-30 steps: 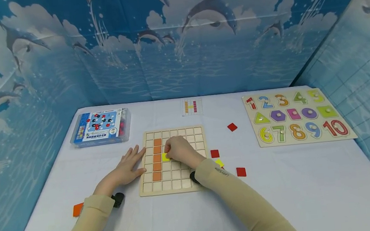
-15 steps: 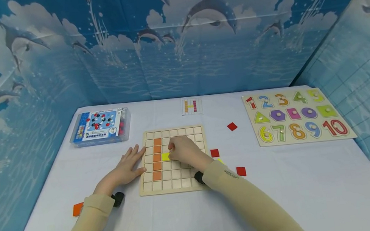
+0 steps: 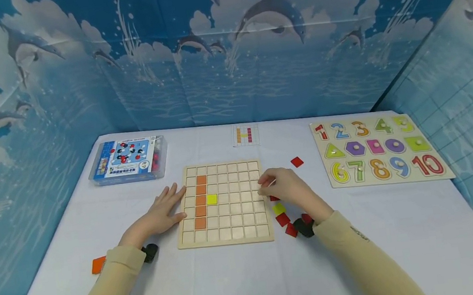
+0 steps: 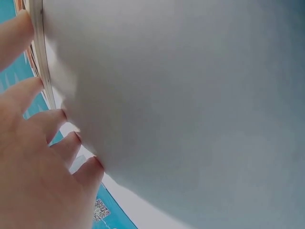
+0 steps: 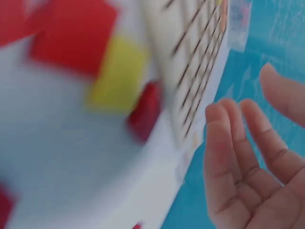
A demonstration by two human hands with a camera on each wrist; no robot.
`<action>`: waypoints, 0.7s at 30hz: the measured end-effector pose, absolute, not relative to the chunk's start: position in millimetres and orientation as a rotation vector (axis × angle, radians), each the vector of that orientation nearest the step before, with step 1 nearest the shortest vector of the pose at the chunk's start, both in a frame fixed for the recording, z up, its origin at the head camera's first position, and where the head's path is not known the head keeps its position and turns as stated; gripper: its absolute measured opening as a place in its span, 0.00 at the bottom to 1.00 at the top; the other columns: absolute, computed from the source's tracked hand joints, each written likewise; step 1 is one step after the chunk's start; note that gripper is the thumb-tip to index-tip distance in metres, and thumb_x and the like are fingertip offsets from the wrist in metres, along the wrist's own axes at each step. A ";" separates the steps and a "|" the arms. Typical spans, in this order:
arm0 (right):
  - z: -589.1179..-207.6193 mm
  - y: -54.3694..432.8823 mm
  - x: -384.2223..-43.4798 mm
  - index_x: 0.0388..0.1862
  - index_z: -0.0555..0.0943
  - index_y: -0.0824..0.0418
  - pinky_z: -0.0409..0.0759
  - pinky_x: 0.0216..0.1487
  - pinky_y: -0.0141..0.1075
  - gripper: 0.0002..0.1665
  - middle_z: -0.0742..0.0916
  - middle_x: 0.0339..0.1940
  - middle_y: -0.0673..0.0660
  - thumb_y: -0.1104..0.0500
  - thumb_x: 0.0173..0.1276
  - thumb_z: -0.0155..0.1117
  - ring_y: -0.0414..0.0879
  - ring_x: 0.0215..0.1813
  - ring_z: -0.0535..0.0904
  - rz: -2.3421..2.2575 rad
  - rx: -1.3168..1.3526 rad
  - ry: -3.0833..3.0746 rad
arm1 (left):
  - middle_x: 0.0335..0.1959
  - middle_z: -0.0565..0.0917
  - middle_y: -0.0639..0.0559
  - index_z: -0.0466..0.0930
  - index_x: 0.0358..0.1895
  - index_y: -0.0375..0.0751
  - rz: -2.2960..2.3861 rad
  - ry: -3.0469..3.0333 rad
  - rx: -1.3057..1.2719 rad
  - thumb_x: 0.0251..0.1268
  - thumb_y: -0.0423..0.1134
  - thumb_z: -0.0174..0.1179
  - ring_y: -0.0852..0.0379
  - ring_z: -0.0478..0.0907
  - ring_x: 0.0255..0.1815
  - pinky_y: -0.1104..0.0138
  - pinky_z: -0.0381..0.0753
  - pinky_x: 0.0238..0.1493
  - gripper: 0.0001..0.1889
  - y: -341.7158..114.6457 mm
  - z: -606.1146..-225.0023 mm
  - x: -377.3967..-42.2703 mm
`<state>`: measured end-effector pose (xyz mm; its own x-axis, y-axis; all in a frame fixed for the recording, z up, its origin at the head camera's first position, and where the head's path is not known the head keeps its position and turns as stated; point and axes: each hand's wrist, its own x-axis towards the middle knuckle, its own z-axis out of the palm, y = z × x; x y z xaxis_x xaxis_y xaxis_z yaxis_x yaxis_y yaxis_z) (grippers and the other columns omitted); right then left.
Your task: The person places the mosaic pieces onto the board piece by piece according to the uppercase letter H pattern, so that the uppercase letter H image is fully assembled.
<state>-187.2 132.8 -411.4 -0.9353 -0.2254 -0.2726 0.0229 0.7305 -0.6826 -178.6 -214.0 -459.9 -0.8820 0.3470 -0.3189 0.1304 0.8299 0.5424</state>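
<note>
Wooden grid board [image 3: 236,223] flat on the white-covered table [image 3: 234,284]. Five orange tiles [image 3: 200,200] in a column; yellow tile [image 3: 211,199] beside the middle one. Left hand [image 3: 159,217]: fingers spread, touching the board's left edge. Right hand [image 3: 286,185]: at the right edge, grip released, nothing in it. Loose red tiles [image 3: 282,219] nearby, one touching a second yellow tile [image 3: 278,208].

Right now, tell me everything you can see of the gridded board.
The gridded board is pale, wood-like and roughly square, with a plain rim and lines dividing it into square cells. It lies flat on the white tablecloth. Five orange tiles form a column in it, and a yellow tile sits right of the middle one. The left hand touches its left edge; the right hand is by its right edge, contact unclear.
</note>
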 end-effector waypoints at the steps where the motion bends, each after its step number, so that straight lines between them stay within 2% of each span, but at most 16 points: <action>1: -413.5 139.6 -186.1 0.47 0.83 0.59 0.81 0.42 0.37 0.13 0.85 0.40 0.54 0.56 0.65 0.68 0.46 0.39 0.80 -1.030 -0.144 2.598 | 0.81 0.40 0.36 0.48 0.79 0.43 0.728 2.602 0.357 0.71 0.45 0.58 0.34 0.30 0.81 0.40 0.31 0.78 0.40 -214.1 -459.7 -178.6; 10: -427.6 183.4 -175.6 0.47 0.84 0.59 0.82 0.44 0.35 0.13 0.87 0.39 0.54 0.56 0.65 0.69 0.45 0.40 0.80 -1.058 -0.157 2.599 | 0.81 0.41 0.36 0.48 0.79 0.43 0.727 2.609 0.360 0.71 0.44 0.58 0.34 0.31 0.81 0.40 0.32 0.78 0.39 -213.9 -459.3 -178.3; 21: -432.1 188.9 -171.8 0.45 0.84 0.58 0.81 0.47 0.37 0.12 0.86 0.38 0.52 0.57 0.64 0.70 0.45 0.42 0.79 -1.085 -0.228 2.561 | 0.81 0.41 0.36 0.48 0.79 0.43 0.710 2.618 0.356 0.71 0.45 0.58 0.34 0.31 0.81 0.39 0.32 0.78 0.40 -215.0 -460.4 -178.8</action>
<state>-171.8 188.9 -432.1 -0.9261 -0.2793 -0.2536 -0.0120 0.6938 -0.7201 -178.8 -215.0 -460.4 -0.8863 0.3412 -0.3131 0.1361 0.8382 0.5281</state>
